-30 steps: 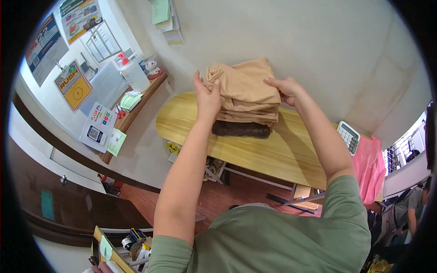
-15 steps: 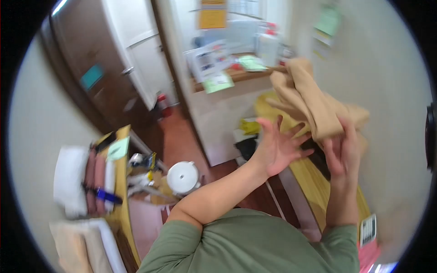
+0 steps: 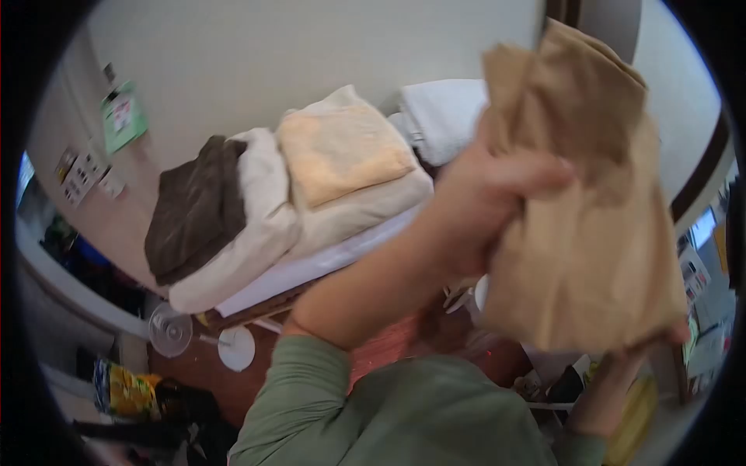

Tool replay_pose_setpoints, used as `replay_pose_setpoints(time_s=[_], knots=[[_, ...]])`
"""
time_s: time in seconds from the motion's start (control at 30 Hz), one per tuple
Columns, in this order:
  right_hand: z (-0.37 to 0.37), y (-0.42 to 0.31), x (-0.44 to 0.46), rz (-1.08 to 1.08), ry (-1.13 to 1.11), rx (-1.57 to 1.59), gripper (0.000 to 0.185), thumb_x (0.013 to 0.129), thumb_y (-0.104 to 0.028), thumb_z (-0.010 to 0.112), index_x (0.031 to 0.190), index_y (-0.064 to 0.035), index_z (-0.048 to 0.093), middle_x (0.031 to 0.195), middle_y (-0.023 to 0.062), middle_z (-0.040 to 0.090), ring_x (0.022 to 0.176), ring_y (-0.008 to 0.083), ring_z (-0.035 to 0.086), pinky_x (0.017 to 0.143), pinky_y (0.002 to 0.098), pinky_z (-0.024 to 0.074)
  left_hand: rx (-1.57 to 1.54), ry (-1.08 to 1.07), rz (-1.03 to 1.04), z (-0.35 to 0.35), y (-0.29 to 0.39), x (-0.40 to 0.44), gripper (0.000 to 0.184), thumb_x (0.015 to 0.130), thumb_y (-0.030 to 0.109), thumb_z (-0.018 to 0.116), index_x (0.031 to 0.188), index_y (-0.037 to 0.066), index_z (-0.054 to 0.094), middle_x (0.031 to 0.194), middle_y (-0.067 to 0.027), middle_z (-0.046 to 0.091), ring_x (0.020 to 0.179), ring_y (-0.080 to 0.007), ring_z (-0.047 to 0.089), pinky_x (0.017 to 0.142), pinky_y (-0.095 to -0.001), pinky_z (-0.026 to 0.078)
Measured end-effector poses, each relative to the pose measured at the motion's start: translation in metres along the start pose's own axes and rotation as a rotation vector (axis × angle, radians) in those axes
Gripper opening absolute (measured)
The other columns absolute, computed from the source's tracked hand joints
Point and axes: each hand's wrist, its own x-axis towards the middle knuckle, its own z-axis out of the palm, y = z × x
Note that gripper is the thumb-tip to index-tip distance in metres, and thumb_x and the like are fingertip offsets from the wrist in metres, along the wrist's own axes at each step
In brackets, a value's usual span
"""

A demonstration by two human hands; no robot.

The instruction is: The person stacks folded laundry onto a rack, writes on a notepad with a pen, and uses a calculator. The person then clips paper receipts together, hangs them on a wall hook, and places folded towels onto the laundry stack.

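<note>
A folded tan cloth (image 3: pixel 590 248) fills the right side of the view, lifted in the air and blurred by motion. At its upper left edge my left hand (image 3: pixel 513 186) is closed on it, the thumb over the front. My right hand (image 3: pixel 660 342) is at the cloth's lower right edge, mostly hidden behind it, with a few fingertips showing. Left of the hands, folded fabric lies in stacks: a dark brown piece (image 3: pixel 198 210), a cream one (image 3: pixel 260 225) and a peach one (image 3: pixel 342 155).
A folded white towel (image 3: pixel 447 116) lies behind my left wrist. Green paper (image 3: pixel 124 120) hangs on the left wall. Below the stacks are a round white base (image 3: pixel 235 348) on the red floor and a yellow patterned bag (image 3: pixel 124 390). The wooden table (image 3: pixel 633 419) shows lower right.
The view has swung left from the wooden table to the fabric stacks. The tan cloth has left the pile and is raised. My left hand, spread half a second ago, has closed on it.
</note>
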Motion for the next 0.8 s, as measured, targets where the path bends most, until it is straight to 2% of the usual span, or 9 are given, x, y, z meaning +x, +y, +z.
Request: replay_pose_setpoints(time_s=[0.1,0.17,0.27,0.33,0.43,0.53,0.63,0.7,0.8], knots=[[0.054,0.016,0.083,0.015,-0.185,0.147,0.088,0.082,-0.021,0.074,0.151,0.0002,0.022,0.145,0.0197,0.042,0.132,0.0292,0.047,0.106,0.0373,0.0437,0.280,0.181,0.137,-0.044,0.070,-0.017,0.034,0.090,0.019,0.065,0.116,-0.002,0.062,0.105,-0.0116,0.069,0.094,-0.0206,0.068,0.084,-0.0321,0.056],[0.090,0.044,0.134,0.031,-0.235,0.229,0.077,0.084,-0.006,0.068,0.149,-0.0018,0.027,0.137,0.0175,0.050,0.122,0.0265,0.054,0.099,0.0385,0.0486,0.404,0.237,0.237,-0.079,0.123,-0.024,0.034,0.094,0.022,0.061,0.120,-0.001,0.060,0.108,-0.0113,0.069,0.097,-0.0208,0.068,0.086,-0.0332,0.056],[0.150,0.108,0.183,0.174,-0.331,0.411,0.065,0.087,-0.002,0.064,0.145,-0.0074,0.034,0.125,0.0102,0.058,0.106,0.0189,0.061,0.086,0.0338,0.0526,0.527,0.543,0.144,-0.130,0.189,-0.038,0.042,0.094,0.029,0.064,0.118,-0.004,0.059,0.115,-0.0150,0.066,0.101,-0.0218,0.067,0.086,-0.0336,0.058],[0.180,0.151,0.188,0.377,-0.353,0.266,0.061,0.089,-0.007,0.064,0.144,-0.0088,0.037,0.118,0.0068,0.060,0.098,0.0147,0.062,0.077,0.0294,0.0528,0.955,0.872,0.051,-0.168,0.212,-0.056,0.051,0.094,0.038,0.063,0.123,-0.003,0.059,0.128,-0.0218,0.057,0.114,-0.0264,0.061,0.092,-0.0373,0.054],[0.192,0.190,0.196,0.547,-0.398,0.099,0.053,0.092,-0.012,0.063,0.141,-0.0084,0.042,0.112,0.0049,0.061,0.091,0.0101,0.063,0.071,0.0260,0.0550,2.119,1.208,-0.177,-0.193,0.226,-0.080,0.060,0.093,0.047,0.061,0.135,0.004,0.053,0.139,-0.0218,0.047,0.126,-0.0344,0.051,0.102,-0.0414,0.046],[0.191,0.186,0.200,0.533,-0.425,0.083,0.052,0.091,-0.012,0.063,0.139,-0.0063,0.045,0.110,0.0059,0.061,0.088,0.0104,0.061,0.067,0.0260,0.0519,2.108,0.734,0.171,-0.181,0.222,-0.077,0.063,0.094,0.050,0.056,0.144,0.014,0.044,0.145,-0.0202,0.042,0.135,-0.0432,0.038,0.113,-0.0461,0.032],[0.193,0.176,0.196,0.428,-0.386,0.070,0.047,0.090,-0.015,0.065,0.133,-0.0017,0.050,0.107,0.0081,0.061,0.083,0.0111,0.059,0.063,0.0246,0.0479,2.522,0.563,0.112,-0.204,0.190,-0.051,0.068,0.095,0.062,0.042,0.151,0.025,0.035,0.156,-0.0151,0.029,0.144,-0.0416,0.022,0.115,-0.0571,0.021],[0.186,0.175,0.197,0.326,-0.347,-0.033,0.045,0.090,-0.017,0.065,0.130,0.0000,0.052,0.106,0.0087,0.061,0.083,0.0115,0.059,0.063,0.0237,0.0477,2.465,0.298,-0.476,-0.245,0.160,-0.049,0.075,0.092,0.073,0.028,0.154,0.030,0.026,0.162,-0.0101,0.015,0.149,-0.0389,0.005,0.118,-0.0559,0.011],[0.155,0.171,0.177,-0.030,-0.270,-0.344,0.034,0.090,-0.019,0.066,0.119,-0.0016,0.061,0.105,0.0142,0.060,0.081,0.0177,0.062,0.071,0.0299,0.0504,2.274,0.356,-0.669,-0.233,0.144,-0.045,0.071,0.096,0.069,0.021,0.155,0.030,0.022,0.164,-0.0079,0.008,0.149,-0.0398,0.003,0.115,-0.0631,0.009]])
